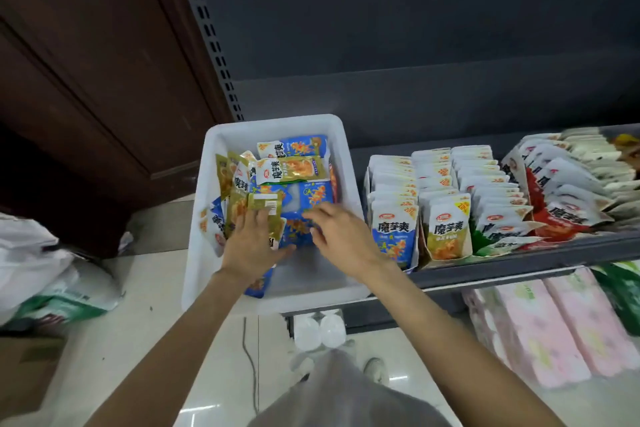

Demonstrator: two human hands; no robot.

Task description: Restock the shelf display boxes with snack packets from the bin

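Note:
A white bin (pixel 197 253) sits at the left end of the shelf, holding loose blue and olive snack packets (pixel 292 168). Inside it, my left hand (pixel 254 246) grips a small bundle of olive packets (pixel 265 203). My right hand (pixel 334 234) reaches in from the right, its fingers stretched over a blue packet (pixel 317 192) and touching the pile. On the shelf to the right stand display boxes in a row: a blue one (pixel 393 230), an olive one (pixel 448 234), a green one (pixel 500 230) and a red one (pixel 562 215), all packed with upright packets.
The dark shelf edge (pixel 519 267) runs to the right. Pink wrapped packs (pixel 554 329) lie on the level below. White bags (pixel 41 274) and a cardboard box (pixel 24 374) sit on the tiled floor at left. A brown wooden door (pixel 86 80) stands behind.

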